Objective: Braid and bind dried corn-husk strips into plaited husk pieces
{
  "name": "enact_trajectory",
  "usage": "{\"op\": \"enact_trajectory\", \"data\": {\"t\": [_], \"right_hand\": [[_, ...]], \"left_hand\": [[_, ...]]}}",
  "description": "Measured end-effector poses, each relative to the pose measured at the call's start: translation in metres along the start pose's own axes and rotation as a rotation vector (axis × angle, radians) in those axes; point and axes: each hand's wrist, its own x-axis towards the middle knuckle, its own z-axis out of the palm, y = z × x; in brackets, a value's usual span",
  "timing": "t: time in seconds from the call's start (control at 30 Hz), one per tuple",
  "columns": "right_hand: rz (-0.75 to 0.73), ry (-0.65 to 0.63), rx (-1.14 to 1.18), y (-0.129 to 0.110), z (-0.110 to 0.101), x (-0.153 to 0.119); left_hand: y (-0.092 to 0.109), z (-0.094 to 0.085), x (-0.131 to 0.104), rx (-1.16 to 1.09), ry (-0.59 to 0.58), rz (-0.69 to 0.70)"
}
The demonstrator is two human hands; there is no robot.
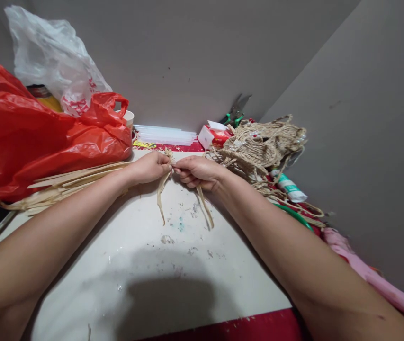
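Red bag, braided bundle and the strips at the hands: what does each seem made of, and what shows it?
Red bag: thin, glossy plastic, from its highlights and creases.
Braided bundle: matte plant fibre, perhaps, given its tan, twisted strands.
Strips: probably dried leaf or husk; dull, pale, flat.

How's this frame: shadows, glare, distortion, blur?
Head view, shadow: broad, soft-edged, on the near white tabletop. Head view, glare: small glints on the tabletop's left, sheen on the red bag. Head view, distortion: forearms look stretched toward the lower corners. Head view, blur: fine detail in the pale strip near the left grip looks slightly soft.
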Motion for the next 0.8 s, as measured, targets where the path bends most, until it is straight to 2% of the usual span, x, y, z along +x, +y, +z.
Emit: {"op": "enact_trajectory", "data": {"t": [0.1,0.2,0.3,0.4,0.53,0.63,0.8], "right_hand": [[-0.013,0.074,0.028,0.001,0.005,0.001],[-0.052,0.159,0.002,0.002,0.011,0.001],[-0.065,0.232,-0.014,0.003,0.016,-0.001],[-0.077,0.248,0.03,0.004,0.021,-0.001],[-0.037,0.235,0.17,0.005,0.023,0.0],[-0.012,0.226,0.232,0.007,0.021,0.002],[-0.025,0.214,0.257,0.01,0.017,0.006]], "left_hand": [[0.006,-0.004,-0.003,0.301,-0.011,0.055],[0.014,-0.008,-0.007,0.493,-0.043,0.013],[0.022,-0.008,-0.009,0.713,-0.004,0.013],[0.026,0.005,-0.013,0.936,0.089,0.013],[0.024,0.033,-0.022,1.172,0.238,0.042],[0.023,0.047,-0.027,1.262,0.249,0.054],[0.024,0.057,-0.033,1.308,0.211,0.106]]}}
